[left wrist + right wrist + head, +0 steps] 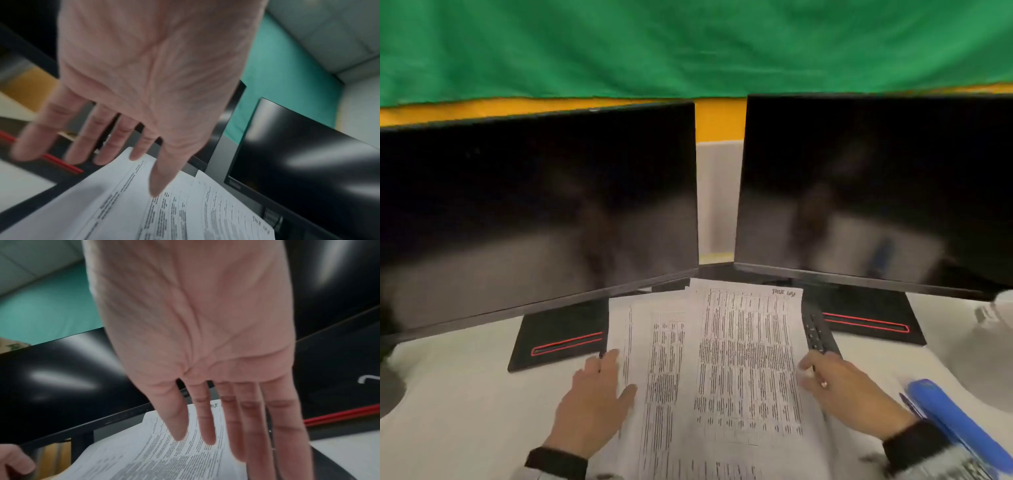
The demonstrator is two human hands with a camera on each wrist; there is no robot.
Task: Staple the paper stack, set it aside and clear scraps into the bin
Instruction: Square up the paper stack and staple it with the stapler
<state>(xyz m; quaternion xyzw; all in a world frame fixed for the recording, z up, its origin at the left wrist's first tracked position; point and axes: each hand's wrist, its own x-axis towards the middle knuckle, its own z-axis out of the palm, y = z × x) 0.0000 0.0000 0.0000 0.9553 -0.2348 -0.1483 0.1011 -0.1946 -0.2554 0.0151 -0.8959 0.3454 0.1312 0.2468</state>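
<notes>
Several printed sheets of paper lie fanned and uneven on the white desk, between the two monitor stands. My left hand rests flat at their left edge, fingers straight and spread, thumb on the paper. In the left wrist view the left hand hovers over the sheets with fingers extended. My right hand lies open at the right edge of the stack; the right wrist view shows its straight fingers over the paper. A blue stapler lies on the desk right of my right wrist.
Two dark monitors stand close behind the papers, on black bases with red trim. A black keyboard lies partly under the sheets at the right. A white object sits at the far right edge. No bin is in view.
</notes>
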